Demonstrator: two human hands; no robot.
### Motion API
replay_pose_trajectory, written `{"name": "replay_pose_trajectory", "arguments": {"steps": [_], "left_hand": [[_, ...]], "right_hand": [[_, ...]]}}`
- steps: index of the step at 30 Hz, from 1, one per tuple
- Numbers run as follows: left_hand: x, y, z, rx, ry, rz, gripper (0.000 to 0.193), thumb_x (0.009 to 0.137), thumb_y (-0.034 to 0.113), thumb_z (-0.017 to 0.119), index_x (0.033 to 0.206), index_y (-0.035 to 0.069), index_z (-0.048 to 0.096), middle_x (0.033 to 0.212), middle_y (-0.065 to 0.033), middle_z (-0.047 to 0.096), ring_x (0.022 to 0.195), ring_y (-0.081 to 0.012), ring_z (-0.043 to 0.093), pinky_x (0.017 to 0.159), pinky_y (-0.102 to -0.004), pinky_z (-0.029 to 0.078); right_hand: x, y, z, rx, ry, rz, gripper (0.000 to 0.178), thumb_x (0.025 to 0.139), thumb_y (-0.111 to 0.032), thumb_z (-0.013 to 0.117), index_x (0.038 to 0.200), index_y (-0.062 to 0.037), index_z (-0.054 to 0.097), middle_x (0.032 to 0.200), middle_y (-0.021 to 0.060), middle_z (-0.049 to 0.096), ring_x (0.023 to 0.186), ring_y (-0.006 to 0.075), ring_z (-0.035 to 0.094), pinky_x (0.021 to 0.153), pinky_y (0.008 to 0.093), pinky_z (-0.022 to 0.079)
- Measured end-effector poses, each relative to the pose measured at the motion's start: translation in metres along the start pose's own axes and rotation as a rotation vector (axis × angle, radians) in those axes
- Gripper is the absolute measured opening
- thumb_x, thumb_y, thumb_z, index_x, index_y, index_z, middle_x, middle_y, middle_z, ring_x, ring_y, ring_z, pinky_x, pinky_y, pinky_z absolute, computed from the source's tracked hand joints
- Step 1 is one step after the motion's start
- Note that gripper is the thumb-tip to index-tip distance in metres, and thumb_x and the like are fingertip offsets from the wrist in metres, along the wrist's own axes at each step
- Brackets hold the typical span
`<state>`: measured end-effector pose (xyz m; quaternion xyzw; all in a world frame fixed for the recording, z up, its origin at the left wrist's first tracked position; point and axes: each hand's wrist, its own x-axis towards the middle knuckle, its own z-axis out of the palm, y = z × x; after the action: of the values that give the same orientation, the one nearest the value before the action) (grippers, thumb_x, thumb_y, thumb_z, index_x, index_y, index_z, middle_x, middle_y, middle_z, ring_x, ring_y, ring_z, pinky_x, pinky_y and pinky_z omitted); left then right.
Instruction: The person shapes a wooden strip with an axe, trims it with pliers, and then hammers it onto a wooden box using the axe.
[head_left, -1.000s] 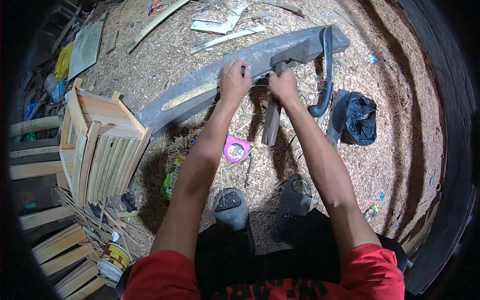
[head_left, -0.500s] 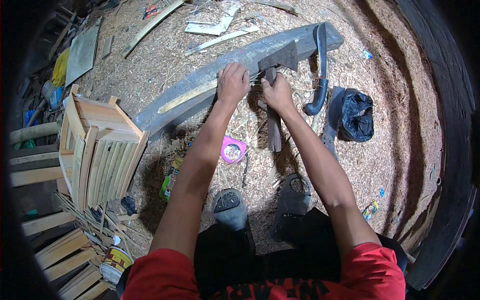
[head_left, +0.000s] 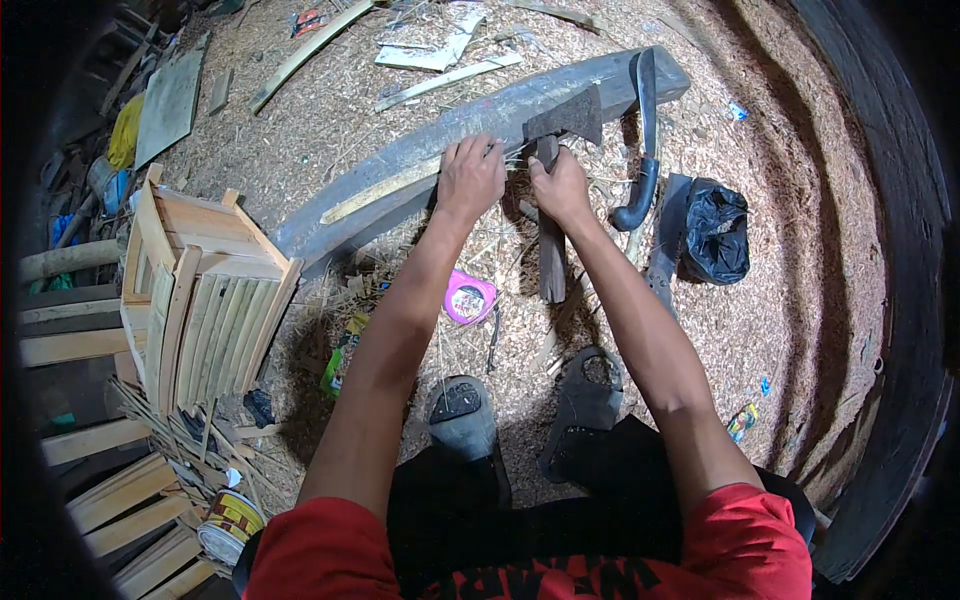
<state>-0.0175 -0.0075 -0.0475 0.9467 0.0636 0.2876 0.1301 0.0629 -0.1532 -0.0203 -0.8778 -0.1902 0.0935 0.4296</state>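
Note:
My left hand (head_left: 472, 178) is closed over the right end of a pale wooden strip (head_left: 378, 195). That strip lies along the near side of a long grey wooden beam (head_left: 400, 148). Just below its head, the handle of a hatchet (head_left: 551, 245) is in the grip of my right hand (head_left: 562, 185). The dark blade lies over the beam, and the handle hangs down toward me. To the right, a machete (head_left: 646, 110) with a dark handle rests across the beam. A pink tape measure (head_left: 468, 298) sits on the shavings between my forearms.
A slatted wooden piece (head_left: 215, 300) stands at the left, near stacked boards and a yellow-and-white bucket (head_left: 230, 525). On the right are a black plastic bag (head_left: 716, 232) and a flat dark bar (head_left: 668, 235). Loose strips (head_left: 450, 80) lie beyond the beam. My sandals (head_left: 462, 410) rest on wood shavings.

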Motion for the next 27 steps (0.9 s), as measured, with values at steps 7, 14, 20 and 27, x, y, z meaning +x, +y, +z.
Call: {"name": "replay_pose_trajectory", "arguments": {"steps": [7,14,20,27], "left_hand": [[-0.002,-0.001,0.003,0.024,0.001,0.015,0.03,0.085,0.013,0.064,0.113,0.005,0.068,0.114,-0.0124,0.063,0.109,-0.0296,0.059,0.095,-0.044,0.045],[-0.004,-0.001,0.006,0.047,-0.006,0.007,0.031,0.084,0.012,0.065,0.114,0.005,0.068,0.114,-0.013,0.063,0.11,-0.0296,0.058,0.095,-0.0436,0.044],[-0.007,0.002,0.007,0.086,-0.002,0.013,0.033,0.081,0.012,0.066,0.112,0.0,0.068,0.114,-0.0159,0.062,0.113,-0.0297,0.057,0.097,-0.0429,0.042],[-0.008,0.005,0.009,0.136,-0.008,0.02,0.032,0.081,0.013,0.064,0.109,-0.002,0.068,0.107,-0.0184,0.062,0.108,-0.032,0.056,0.097,-0.0437,0.043]], "right_hand": [[-0.003,0.0,-0.003,-0.025,-0.009,-0.053,0.04,0.086,-0.023,0.065,0.103,0.0131,0.058,0.094,0.0356,0.065,0.093,0.0498,0.065,0.084,0.0503,0.052],[-0.003,-0.023,-0.01,-0.076,-0.107,-0.131,0.035,0.09,-0.015,0.061,0.112,0.0111,0.055,0.095,0.0349,0.064,0.093,0.049,0.064,0.083,0.0511,0.051],[0.002,-0.019,-0.011,-0.132,-0.171,-0.347,0.041,0.089,-0.013,0.061,0.122,0.0093,0.051,0.097,0.0344,0.064,0.093,0.0503,0.063,0.08,0.052,0.051],[0.006,-0.014,-0.008,-0.256,-0.236,-0.358,0.043,0.077,-0.004,0.068,0.113,0.0092,0.05,0.091,0.0348,0.064,0.091,0.0509,0.063,0.079,0.0533,0.052]]}}
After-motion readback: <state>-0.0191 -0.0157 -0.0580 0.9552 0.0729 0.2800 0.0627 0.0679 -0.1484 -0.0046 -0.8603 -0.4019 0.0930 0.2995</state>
